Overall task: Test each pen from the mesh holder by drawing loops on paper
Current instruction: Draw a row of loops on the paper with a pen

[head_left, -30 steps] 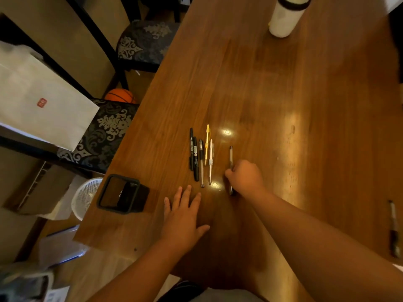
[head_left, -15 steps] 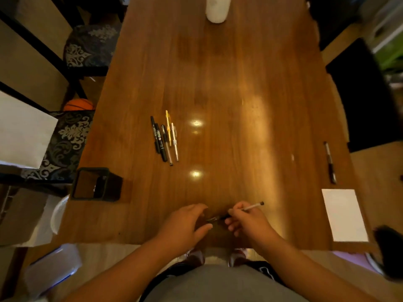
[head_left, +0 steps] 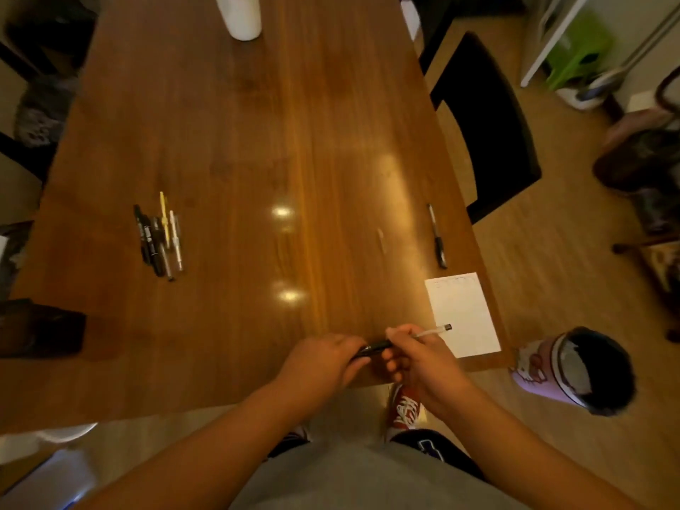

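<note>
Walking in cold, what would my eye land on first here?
Two hands meeting at the near edge of the table: the left hand and the right hand each hold an end of one pen. Just right of them lies a white paper, a lone pen beyond it; a row of pens lies at the left.

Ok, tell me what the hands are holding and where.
One slim clear-barrelled pen: left hand grips its black end, right hand pinches the barrel.
</note>
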`<state>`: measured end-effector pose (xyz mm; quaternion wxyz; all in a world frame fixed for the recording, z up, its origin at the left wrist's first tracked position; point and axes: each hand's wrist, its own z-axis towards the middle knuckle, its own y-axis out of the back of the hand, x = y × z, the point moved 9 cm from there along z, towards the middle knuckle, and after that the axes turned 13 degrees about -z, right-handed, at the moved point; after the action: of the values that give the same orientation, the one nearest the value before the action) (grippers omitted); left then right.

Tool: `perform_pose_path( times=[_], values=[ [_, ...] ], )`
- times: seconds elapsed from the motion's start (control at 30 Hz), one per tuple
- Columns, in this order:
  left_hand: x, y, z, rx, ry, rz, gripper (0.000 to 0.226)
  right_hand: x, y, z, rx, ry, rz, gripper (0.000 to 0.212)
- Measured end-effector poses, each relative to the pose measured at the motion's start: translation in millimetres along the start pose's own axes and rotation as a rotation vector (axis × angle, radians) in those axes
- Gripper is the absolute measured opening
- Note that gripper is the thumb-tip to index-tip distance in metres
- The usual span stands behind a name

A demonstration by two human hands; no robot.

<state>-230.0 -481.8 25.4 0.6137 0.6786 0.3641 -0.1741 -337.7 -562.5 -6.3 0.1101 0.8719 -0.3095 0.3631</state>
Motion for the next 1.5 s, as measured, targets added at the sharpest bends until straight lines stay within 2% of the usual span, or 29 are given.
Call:
perform_pose_path(
  times=[0.23, 0.47, 0.6, 0.8, 0.87, 0.93, 1.03, 1.1, 1.2, 1.27, 1.37, 1.5],
  values=[
    [-74, -45, 56, -0.045, 0.064, -0.023, 0.029, 6, 97, 1, 0.117, 0.031, -0.064, 0.017],
    [-112, -68, 83, -0.035, 0.2, -0.083, 0.029, 19, 146, 2, 0.223, 0.024, -0.092, 0.024],
    [-123, -65, 90, -0.03, 0.232, -0.281, 0.026, 28, 155, 4, 0.284, 0.038, -0.077, 0.022],
    [-116, -66, 89, 0.029, 0.357, -0.786, 0.028, 41, 155, 5, 0.358, 0.084, -0.081, 0.019],
    [-115, -65, 92, 0.026, 0.361, -0.843, 0.028, 47, 154, 7, 0.373, 0.098, -0.081, 0.019],
    [-113, -61, 96, 0.002, 0.338, -0.762, 0.028, 49, 152, 11, 0.368, 0.099, -0.079, 0.02],
    [-116, -46, 102, -0.026, 0.206, -0.39, 0.025, 42, 148, 19, 0.329, 0.055, -0.029, 0.019],
    [-114, -34, 101, -0.053, 0.121, -0.143, 0.027, 35, 163, 31, 0.227, -0.031, 0.124, 0.015],
    [-88, -16, 87, -0.105, 0.146, -0.046, 0.03, 34, 211, 46, 0.037, -0.106, 0.309, 0.014],
    [-66, -13, 79, -0.109, 0.217, -0.053, 0.028, 39, 228, 52, -0.004, -0.076, 0.202, 0.014],
    [-53, -30, 81, -0.015, 0.273, -0.017, 0.028, 46, 219, 59, -0.039, 0.03, -0.117, 0.015],
    [-64, -65, 98, 0.1, 0.188, 0.061, 0.03, 55, 197, 63, -0.226, 0.213, -0.551, 0.009]
  ],
)
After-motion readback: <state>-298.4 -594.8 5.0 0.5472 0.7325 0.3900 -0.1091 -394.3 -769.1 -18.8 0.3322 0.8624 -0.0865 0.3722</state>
